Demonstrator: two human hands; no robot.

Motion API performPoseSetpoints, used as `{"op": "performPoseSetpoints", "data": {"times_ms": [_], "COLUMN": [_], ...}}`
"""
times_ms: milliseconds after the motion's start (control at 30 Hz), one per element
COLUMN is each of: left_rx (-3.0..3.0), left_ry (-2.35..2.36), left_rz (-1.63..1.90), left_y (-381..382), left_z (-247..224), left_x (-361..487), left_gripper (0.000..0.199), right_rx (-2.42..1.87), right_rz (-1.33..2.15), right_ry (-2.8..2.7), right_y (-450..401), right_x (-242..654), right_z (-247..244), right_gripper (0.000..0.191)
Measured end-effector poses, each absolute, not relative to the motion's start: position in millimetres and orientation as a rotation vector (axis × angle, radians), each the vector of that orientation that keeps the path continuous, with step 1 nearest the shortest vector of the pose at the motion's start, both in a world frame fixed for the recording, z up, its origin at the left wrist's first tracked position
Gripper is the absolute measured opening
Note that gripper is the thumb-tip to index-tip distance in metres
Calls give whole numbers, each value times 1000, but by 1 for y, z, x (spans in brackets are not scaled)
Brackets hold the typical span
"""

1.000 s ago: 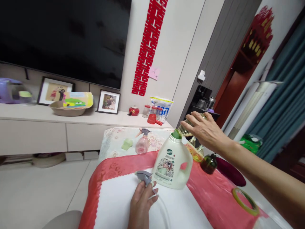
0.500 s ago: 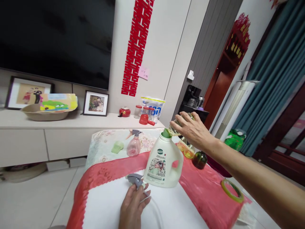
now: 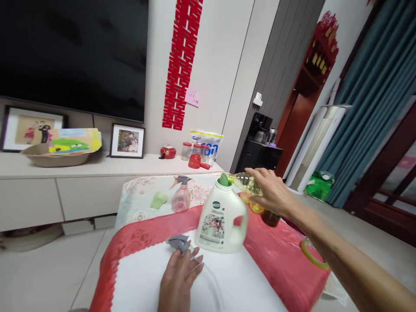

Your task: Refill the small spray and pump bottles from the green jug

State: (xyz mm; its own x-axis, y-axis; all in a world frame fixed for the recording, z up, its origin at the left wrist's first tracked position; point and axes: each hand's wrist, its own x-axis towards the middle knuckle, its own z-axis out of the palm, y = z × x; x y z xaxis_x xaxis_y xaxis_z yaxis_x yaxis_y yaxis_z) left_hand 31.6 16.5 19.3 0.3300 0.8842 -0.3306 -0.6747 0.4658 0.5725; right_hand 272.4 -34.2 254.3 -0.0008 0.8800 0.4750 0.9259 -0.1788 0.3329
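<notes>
R. hand point(image 3: 272, 193): fingers curled round clear, ribbed bottle point(image 3: 247, 183), held tilted, neck at mouth of jug.
L. hand point(image 3: 180, 272): fingers loosely bent, thumb & fingertips pinching gray plastic spray head point(image 3: 179, 243) w/ thin, curved, translucent tube point(image 3: 212, 277).
Jug point(image 3: 221, 223): lg., pale green plastic, looped handle, printed label, upright; green spout point(image 3: 224, 179) in open neck. Stands on smooth white sheet point(image 3: 146, 277), scalloped edge, betw. both hands.
Surface point(image 3: 136, 200): floral cover, glossy red cloth point(image 3: 136, 232) over part.
Also: pink see-thru spray bottle point(image 3: 181, 199), rounded, nr. green irreg. lump point(image 3: 158, 200); dk. rounded bottle point(image 3: 271, 218), partly hidden; yellowish tape ring point(image 3: 313, 255), flat, R. side.
</notes>
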Motion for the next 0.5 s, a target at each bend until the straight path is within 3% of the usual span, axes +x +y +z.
{"op": "performPoseSetpoints", "data": {"times_ms": [167,267,500], "left_rx": [341,321,262], "left_ry": [682,632,588], "left_rz": [1108,1161,1238], "left_y": [13,10,13], "left_z": [36,45,52], "left_x": [32,31,29], "left_gripper": [45,37,19], "right_rx": [-2025,-1969,-2017], "right_rz": [-624,-273,-55], "right_ry": [-1883,-1826,-1815], "right_y": [-80,-113,-169], "right_x": [287,280,248], "right_z": [213,174,83], "right_gripper": [70,71,70]}}
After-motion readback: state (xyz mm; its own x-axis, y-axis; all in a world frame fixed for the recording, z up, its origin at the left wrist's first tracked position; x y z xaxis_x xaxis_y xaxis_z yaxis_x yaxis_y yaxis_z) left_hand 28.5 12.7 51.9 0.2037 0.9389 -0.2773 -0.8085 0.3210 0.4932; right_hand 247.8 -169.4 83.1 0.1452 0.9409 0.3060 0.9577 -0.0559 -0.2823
